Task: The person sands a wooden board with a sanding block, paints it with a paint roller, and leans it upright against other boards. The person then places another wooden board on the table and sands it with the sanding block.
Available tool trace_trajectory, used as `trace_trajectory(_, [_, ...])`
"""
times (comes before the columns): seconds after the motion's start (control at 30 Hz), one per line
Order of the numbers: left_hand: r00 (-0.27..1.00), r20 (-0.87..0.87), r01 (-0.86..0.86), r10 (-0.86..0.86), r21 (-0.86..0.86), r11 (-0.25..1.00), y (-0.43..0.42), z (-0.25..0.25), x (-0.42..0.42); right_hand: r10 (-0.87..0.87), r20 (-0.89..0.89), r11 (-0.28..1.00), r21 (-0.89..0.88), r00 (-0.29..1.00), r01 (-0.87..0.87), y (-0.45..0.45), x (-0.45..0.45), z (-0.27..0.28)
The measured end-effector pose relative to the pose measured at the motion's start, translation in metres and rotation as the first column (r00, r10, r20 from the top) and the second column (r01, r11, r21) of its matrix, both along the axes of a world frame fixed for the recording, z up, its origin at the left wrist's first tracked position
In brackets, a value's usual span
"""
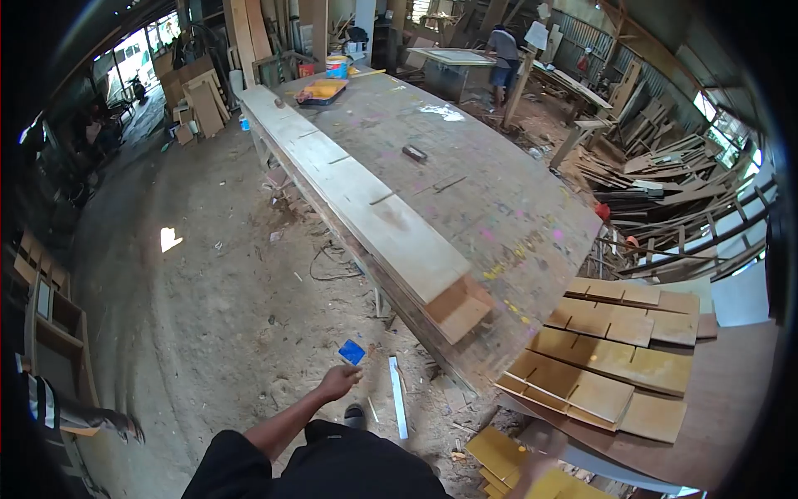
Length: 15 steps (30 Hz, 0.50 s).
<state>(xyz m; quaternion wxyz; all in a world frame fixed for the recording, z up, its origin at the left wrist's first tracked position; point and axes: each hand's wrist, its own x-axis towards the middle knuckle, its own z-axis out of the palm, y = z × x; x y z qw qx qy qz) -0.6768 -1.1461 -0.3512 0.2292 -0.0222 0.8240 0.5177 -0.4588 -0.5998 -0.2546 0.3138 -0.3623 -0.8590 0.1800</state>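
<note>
My left hand is out in front of my body, fingers closed at the lower edge of a flat blue square piece, which looks like a putty spreader. My right hand is at the lower right, smeared by motion, so its fingers cannot be made out. It is over or beside a stack of yellow-coated boards. Close by, several notched brown boards lie in overlapping rows. A long pale board lies along the near edge of the worktable, with a brown board showing under its near end.
On the paint-spotted worktable are a small dark block, a yellow paint tray and a bucket. A pale strip lies on the floor. Another person stands at the back; scrap wood is piled at right.
</note>
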Motion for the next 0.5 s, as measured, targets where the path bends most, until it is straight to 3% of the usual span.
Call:
trace_trajectory(0.03, [1.000,0.005,-0.001,0.001,-0.007,1.000,-0.016,0.002,-0.016,0.217,0.132,0.968,0.097,0.967,-0.230,-0.033,-0.029,-0.035])
trace_trajectory(0.07, [0.996,-0.028,-0.077,0.079,0.067,0.995,-0.032,0.002,-0.030,0.348,-0.083,0.921,-0.155,0.934,-0.357,-0.085,-0.059,-0.060])
trace_trajectory(0.1, [0.986,-0.058,-0.148,0.158,0.143,0.978,-0.047,0.002,-0.045,0.465,0.171,0.885,-0.078,0.869,-0.459,-0.149,-0.093,-0.017])
trace_trajectory(0.13, [0.987,-0.059,-0.143,0.151,0.134,0.981,-0.061,0.005,-0.063,0.576,0.124,0.813,-0.190,0.808,-0.550,-0.188,-0.119,-0.018])
trace_trajectory(0.2, [0.979,-0.053,-0.181,0.194,0.198,0.964,-0.079,0.009,-0.102,0.813,0.011,0.550,-0.339,0.582,-0.763,-0.245,-0.173,0.028])
trace_trajectory(0.27, [0.977,-0.091,-0.176,0.191,0.150,0.973,-0.089,0.029,-0.153,0.886,-0.029,0.415,-0.398,0.463,-0.818,-0.277,-0.221,0.052])
trace_trajectory(0.33, [0.921,-0.376,-0.188,0.107,-0.185,0.965,-0.092,0.059,-0.212,0.894,-0.027,0.404,-0.380,0.447,-0.832,-0.287,-0.271,0.064])
trace_trajectory(0.4, [0.786,-0.617,-0.167,-0.033,-0.263,0.950,-0.094,0.091,-0.289,0.908,-0.046,0.386,-0.289,0.416,-0.876,-0.291,-0.327,0.069])
trace_trajectory(0.5, [0.739,-0.623,-0.131,-0.256,-0.506,0.852,-0.101,0.106,-0.418,0.885,-0.104,0.432,-0.183,0.454,-0.883,-0.290,-0.430,0.079])
